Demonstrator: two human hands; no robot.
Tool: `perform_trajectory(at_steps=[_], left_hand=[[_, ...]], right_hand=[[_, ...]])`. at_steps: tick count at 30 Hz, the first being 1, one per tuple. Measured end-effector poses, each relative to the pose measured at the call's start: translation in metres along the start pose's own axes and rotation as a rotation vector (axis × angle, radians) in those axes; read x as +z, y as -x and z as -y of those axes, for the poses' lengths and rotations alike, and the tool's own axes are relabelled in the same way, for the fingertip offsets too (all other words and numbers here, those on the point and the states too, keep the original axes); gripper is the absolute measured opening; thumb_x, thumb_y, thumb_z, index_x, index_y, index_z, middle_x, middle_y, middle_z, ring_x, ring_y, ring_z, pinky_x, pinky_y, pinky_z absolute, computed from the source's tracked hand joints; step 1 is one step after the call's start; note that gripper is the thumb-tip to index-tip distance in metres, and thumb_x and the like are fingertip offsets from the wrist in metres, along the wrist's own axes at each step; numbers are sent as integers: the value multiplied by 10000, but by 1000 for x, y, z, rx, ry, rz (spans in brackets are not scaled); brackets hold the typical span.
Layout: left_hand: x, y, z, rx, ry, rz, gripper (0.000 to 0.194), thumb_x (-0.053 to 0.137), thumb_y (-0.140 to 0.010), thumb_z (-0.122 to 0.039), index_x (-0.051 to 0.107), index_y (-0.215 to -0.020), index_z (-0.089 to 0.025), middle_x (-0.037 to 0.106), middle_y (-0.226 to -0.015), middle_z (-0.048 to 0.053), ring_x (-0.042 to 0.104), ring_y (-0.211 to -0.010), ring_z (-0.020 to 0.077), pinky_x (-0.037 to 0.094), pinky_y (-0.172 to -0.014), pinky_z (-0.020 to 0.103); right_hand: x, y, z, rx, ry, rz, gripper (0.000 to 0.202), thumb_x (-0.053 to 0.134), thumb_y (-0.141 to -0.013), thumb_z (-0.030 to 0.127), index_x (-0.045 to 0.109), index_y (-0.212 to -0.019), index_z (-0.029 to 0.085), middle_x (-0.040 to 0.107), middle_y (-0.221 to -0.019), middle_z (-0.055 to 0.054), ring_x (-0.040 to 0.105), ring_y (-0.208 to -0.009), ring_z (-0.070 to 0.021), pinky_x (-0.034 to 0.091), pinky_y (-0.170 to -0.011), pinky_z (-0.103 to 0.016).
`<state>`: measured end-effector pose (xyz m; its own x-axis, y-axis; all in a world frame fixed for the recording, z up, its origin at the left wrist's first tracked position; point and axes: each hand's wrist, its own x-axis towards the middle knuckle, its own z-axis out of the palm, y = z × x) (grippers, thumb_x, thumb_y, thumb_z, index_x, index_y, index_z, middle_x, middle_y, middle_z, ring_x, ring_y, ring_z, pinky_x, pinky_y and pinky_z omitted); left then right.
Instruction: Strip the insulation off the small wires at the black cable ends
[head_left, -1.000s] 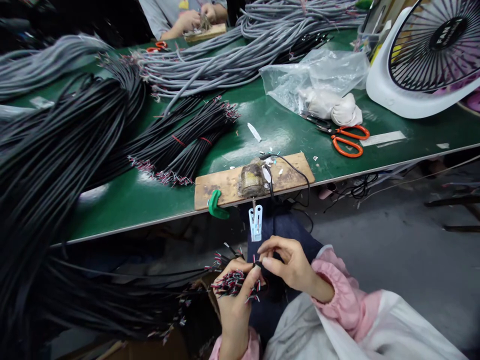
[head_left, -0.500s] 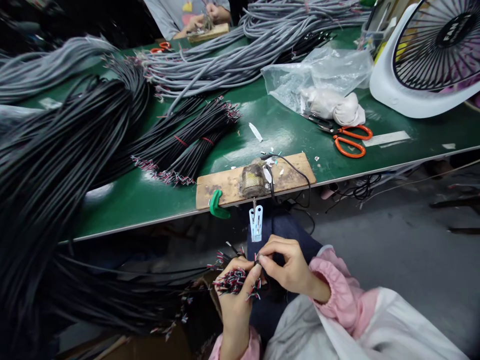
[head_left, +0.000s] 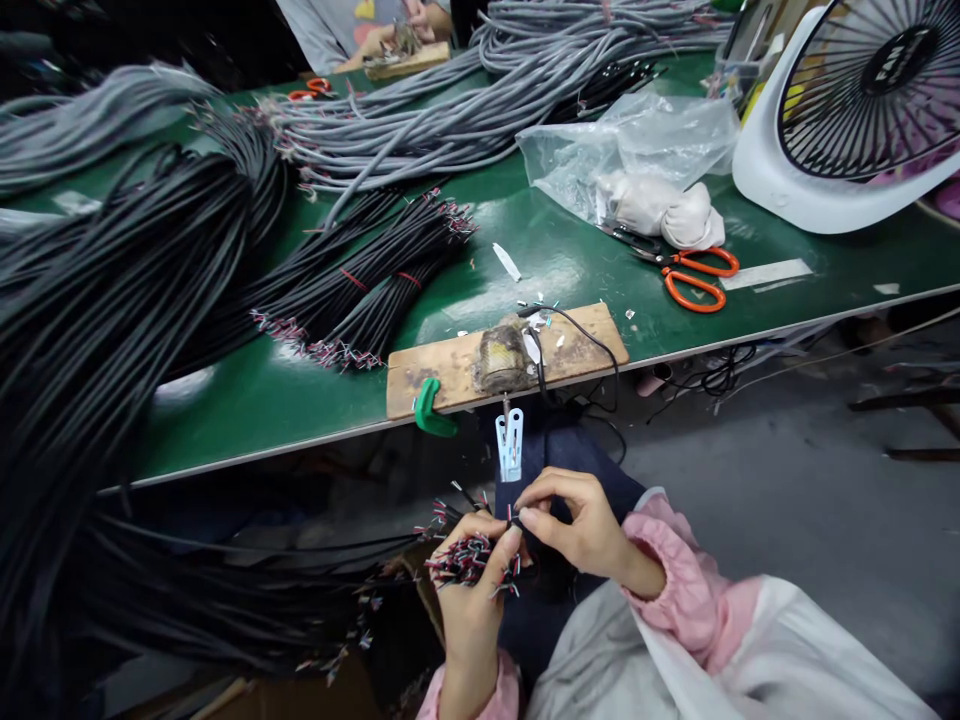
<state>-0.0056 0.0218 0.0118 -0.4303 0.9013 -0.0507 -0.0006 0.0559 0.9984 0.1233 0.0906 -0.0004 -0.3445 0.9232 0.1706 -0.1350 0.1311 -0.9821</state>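
My left hand (head_left: 474, 590) is wrapped round a bundle of black cables (head_left: 461, 560) whose stripped ends show red, white and black wires. One cable end stands up between its thumb and forefinger. My right hand (head_left: 574, 522) pinches at the thin wires of that cable end, its fingertips close to my left thumb. Just above the hands, a light blue clothespin (head_left: 509, 447) hangs from a metal tip at the table edge. Behind it a wooden board (head_left: 431, 375) carries a worn, yellowish block (head_left: 501, 358) and a green clamp (head_left: 433, 410).
Black cable bundles (head_left: 360, 280) and grey cables (head_left: 420, 135) lie across the green table (head_left: 247, 425). Orange-handled scissors (head_left: 694, 280), a plastic bag (head_left: 637, 140) and a white fan (head_left: 795, 200) are at the right. Across the table, a person's hands (head_left: 427, 18) are at another board.
The view has shifted slightly, so the table things sit a little further left. My hands keep nearly the same hold at the cable end.
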Motion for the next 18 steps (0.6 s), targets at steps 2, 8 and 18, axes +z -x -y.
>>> perform_trajectory(at_steps=[2, 8, 18], left_hand=[[0, -1, -2, 26, -24, 7, 172, 780, -819, -251, 699, -673, -211, 654, -570, -30, 616, -484, 141, 488, -524, 242], [-1, -3, -6, 1, -62, 0, 208, 818, -780, -295, 689, -641, -208, 633, -560, -30, 600, -463, 141, 482, -497, 251], [0, 2, -6, -89, 2, -61, 162, 803, -792, -240, 682, -691, -201, 638, -616, -31, 616, -516, 138, 503, -543, 241]], right_hand=[[1, 0, -1, 2, -20, 9, 128, 711, -879, 243, 763, -808, 150, 705, -717, -59, 601, -630, -156, 492, -591, -268], [3, 0, -2, 19, -11, 9, 202, 703, -905, 305, 751, -779, 155, 684, -698, -49, 588, -625, -151, 481, -581, -267], [3, 2, -5, -23, 16, -11, 148, 691, -847, 204, 699, -705, 163, 637, -622, -18, 556, -560, -135, 459, -539, -251]])
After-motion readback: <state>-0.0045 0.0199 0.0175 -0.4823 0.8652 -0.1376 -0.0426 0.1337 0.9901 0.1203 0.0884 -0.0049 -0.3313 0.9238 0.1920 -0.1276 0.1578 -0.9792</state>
